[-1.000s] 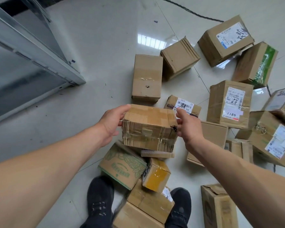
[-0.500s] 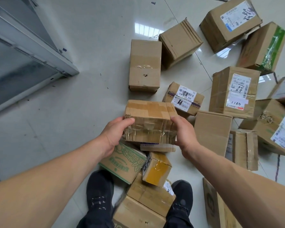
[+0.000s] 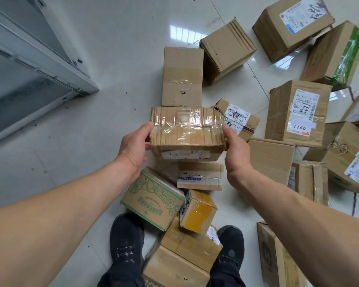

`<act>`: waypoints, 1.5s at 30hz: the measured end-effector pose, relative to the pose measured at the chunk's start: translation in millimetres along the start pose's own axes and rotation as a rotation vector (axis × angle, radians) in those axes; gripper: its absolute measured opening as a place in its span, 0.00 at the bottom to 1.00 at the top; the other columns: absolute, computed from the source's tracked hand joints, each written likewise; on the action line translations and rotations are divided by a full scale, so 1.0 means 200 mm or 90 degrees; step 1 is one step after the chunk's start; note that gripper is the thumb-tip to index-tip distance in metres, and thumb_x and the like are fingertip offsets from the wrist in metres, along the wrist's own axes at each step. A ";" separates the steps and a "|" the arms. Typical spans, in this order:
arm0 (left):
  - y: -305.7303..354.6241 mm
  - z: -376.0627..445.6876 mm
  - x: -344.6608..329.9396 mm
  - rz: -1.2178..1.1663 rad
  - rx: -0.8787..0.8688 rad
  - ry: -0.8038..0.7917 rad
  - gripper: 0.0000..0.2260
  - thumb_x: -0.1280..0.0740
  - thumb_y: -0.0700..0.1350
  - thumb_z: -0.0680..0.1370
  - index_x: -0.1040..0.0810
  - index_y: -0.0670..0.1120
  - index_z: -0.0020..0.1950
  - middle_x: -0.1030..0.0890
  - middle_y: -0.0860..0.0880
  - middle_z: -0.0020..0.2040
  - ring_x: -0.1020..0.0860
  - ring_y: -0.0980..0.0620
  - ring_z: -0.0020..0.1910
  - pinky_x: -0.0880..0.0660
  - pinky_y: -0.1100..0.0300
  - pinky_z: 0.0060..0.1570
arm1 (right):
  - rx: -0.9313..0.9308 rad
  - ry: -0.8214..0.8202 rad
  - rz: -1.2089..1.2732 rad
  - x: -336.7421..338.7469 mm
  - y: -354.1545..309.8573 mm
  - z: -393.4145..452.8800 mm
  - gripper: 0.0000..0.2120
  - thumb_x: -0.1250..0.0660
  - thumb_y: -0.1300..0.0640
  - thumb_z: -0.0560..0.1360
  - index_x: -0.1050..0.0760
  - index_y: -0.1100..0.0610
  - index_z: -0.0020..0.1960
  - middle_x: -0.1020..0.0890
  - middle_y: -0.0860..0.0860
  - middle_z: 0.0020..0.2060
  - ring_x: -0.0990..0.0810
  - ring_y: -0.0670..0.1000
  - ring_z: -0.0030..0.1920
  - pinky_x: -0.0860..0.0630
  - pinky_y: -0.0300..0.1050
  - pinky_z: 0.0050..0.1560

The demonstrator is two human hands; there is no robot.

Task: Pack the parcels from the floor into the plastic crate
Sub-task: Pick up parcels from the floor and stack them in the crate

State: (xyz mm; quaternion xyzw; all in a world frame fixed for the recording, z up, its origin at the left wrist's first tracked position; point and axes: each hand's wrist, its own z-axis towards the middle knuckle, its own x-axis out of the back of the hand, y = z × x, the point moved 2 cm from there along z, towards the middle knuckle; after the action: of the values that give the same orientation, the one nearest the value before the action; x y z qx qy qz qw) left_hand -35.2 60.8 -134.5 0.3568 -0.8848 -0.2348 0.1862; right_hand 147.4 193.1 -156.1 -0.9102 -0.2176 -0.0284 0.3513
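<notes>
While two black knit shoes (image 3: 126, 245) stand on the glossy pale tiled floor (image 3: 112, 59) at six o'clock, plain brown cardboard boxes (image 3: 187, 251) lie stacked between them, their tape wrinkled. Just beyond, at about seven o'clock of the held parcel, a rectangular cardboard carton printed with green leaf patterns (image 3: 153, 199) sits tilted, touching a small cube-like box with a yellow taped face (image 3: 198, 211). A flat cardboard packet with a blue printed strip (image 3: 200, 178) lies just under the hands.

At the centre, the left hand (image 3: 133, 148) and the right hand (image 3: 236, 151) hold a squat, crumpled brown cardboard parcel wrapped in shiny clear tape (image 3: 187, 131) above the floor. Each hand clasps one end, thumbs curled over the near upper edge; the other fingers are hidden behind the box. Its corrugated edges look frayed, and a white label shows on its lower face.

Farther off, at twelve o'clock, a tall smooth cardboard box with a taped seam (image 3: 181, 76) lies flat, and a ribbed corrugated cube (image 3: 227, 51) sits near it at one o'clock. From two to four o'clock more labelled cartons crowd together, one box bearing a white shipping label (image 3: 297, 112), another carton with a green band (image 3: 338, 54). A grey metal frame (image 3: 39, 65) fills ten o'clock.
</notes>
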 end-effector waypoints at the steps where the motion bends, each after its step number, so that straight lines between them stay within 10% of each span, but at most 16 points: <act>1: 0.00 0.00 0.00 -0.004 -0.007 0.001 0.21 0.36 0.66 0.67 0.17 0.52 0.47 0.17 0.54 0.43 0.22 0.51 0.48 0.30 0.49 0.53 | 0.007 -0.008 -0.013 0.00 0.00 -0.01 0.15 0.35 0.39 0.77 0.16 0.47 0.44 0.14 0.45 0.46 0.20 0.46 0.49 0.24 0.51 0.57; 6: 0.01 -0.01 -0.04 -0.016 -0.029 -0.026 0.18 0.37 0.66 0.67 0.15 0.55 0.36 0.18 0.55 0.35 0.22 0.47 0.47 0.27 0.45 0.58 | 0.031 -0.015 -0.121 0.04 0.00 -0.06 0.32 0.44 0.25 0.67 0.16 0.44 0.55 0.14 0.42 0.50 0.19 0.48 0.58 0.25 0.59 0.66; 16: -0.12 -0.03 -0.13 0.055 0.086 -0.171 0.21 0.44 0.67 0.78 0.23 0.59 0.64 0.20 0.57 0.57 0.26 0.49 0.62 0.37 0.42 0.61 | -0.057 -0.053 -0.167 0.08 0.12 -0.02 0.16 0.44 0.32 0.78 0.24 0.39 0.56 0.20 0.38 0.52 0.23 0.51 0.61 0.29 0.62 0.68; 23: -0.03 -0.14 -0.09 0.036 0.083 -0.150 0.19 0.46 0.66 0.80 0.20 0.58 0.55 0.17 0.53 0.52 0.24 0.45 0.61 0.38 0.37 0.68 | -0.065 -0.022 -0.124 0.08 0.03 -0.14 0.27 0.43 0.29 0.74 0.26 0.46 0.63 0.20 0.44 0.55 0.23 0.52 0.60 0.28 0.64 0.67; 28: 0.16 -0.35 0.00 0.034 0.066 -0.132 0.21 0.46 0.65 0.80 0.19 0.55 0.52 0.17 0.53 0.40 0.20 0.48 0.49 0.26 0.51 0.52 | -0.035 0.024 -0.150 0.11 -0.19 -0.33 0.24 0.41 0.33 0.77 0.22 0.53 0.55 0.21 0.48 0.48 0.21 0.53 0.52 0.23 0.57 0.56; 33: 0.39 -0.65 0.14 0.007 0.043 -0.122 0.22 0.45 0.65 0.80 0.18 0.52 0.53 0.17 0.50 0.46 0.20 0.43 0.53 0.24 0.47 0.57 | 0.059 0.027 -0.183 0.15 -0.47 -0.65 0.21 0.43 0.39 0.81 0.22 0.51 0.62 0.22 0.44 0.51 0.25 0.43 0.50 0.30 0.43 0.49; 45: 0.88 -1.50 0.53 -0.017 -0.030 -0.167 0.23 0.45 0.66 0.79 0.18 0.52 0.51 0.15 0.47 0.52 0.19 0.40 0.55 0.24 0.45 0.58 | 0.063 0.045 -0.059 0.20 -1.02 -1.61 0.24 0.42 0.26 0.67 0.15 0.40 0.44 0.13 0.47 0.43 0.15 0.54 0.51 0.22 0.64 0.61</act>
State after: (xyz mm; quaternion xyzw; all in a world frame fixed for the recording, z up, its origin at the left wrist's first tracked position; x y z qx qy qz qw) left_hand -53.1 12.1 225.1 0.3304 -0.8909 -0.3027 0.0738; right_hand 131.2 133.3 221.6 -0.8789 -0.2483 -0.0657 0.4019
